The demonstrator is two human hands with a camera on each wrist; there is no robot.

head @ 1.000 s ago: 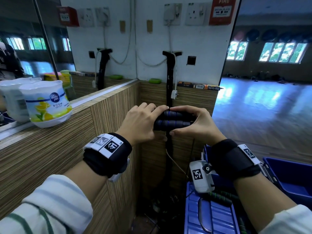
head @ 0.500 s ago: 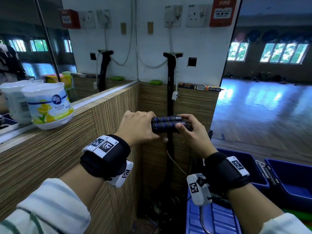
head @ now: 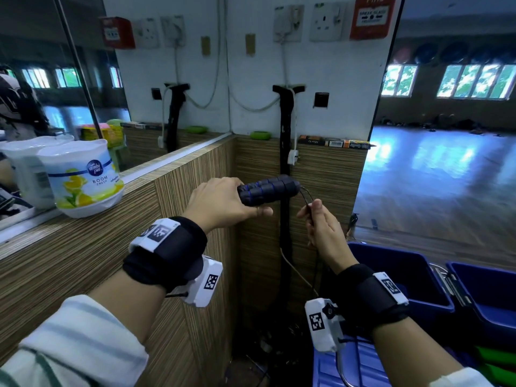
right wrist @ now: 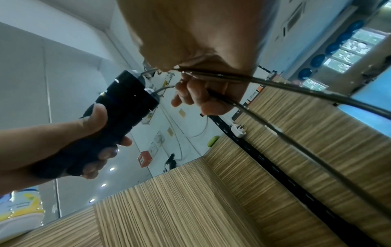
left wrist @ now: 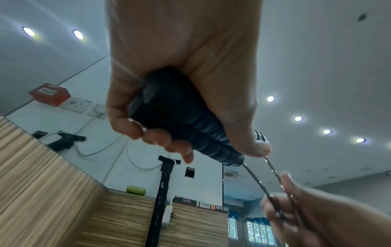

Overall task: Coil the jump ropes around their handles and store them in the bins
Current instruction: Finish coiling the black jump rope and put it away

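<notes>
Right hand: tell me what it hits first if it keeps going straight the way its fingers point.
The right hand pinches the rope, fingers pointing up and forward. Straight on, it would probably meet the handles that the left hand grips, or pass them to reach the black wall rail; depth is unclear.

White tub [head: 81, 180] on the ledge's left end: "ambi pur", "ROOM FRESH". Red wall box [head: 370, 16]: "FIRE", "BREAK GLASS". Flat boxes [head: 335, 142] on the back ledge carry print, too blurred here; upside down in left wrist view.
</notes>
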